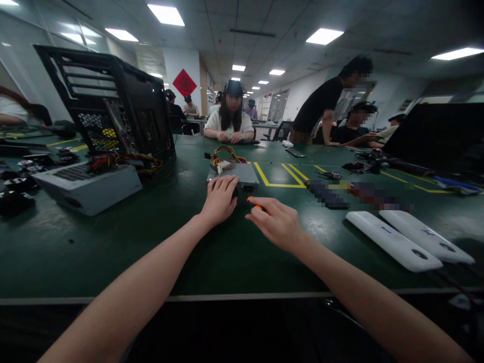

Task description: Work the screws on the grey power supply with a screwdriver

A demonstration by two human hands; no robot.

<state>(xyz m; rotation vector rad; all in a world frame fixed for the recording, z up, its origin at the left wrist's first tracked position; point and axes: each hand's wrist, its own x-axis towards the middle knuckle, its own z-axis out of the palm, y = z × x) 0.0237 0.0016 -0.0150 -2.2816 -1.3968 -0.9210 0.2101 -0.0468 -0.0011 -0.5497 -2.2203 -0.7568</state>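
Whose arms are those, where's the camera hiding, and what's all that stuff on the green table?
There's no robot here, just a person wearing a camera on their head, so you look down along their own two arms. The left hand rests on a grey metal box with colourful wires. The right hand pinches something small and orange; the fingers hide most of it. On the green table, a black computer case and a bigger grey box stand to the left. Two white, rounded gadgets lie to the right.
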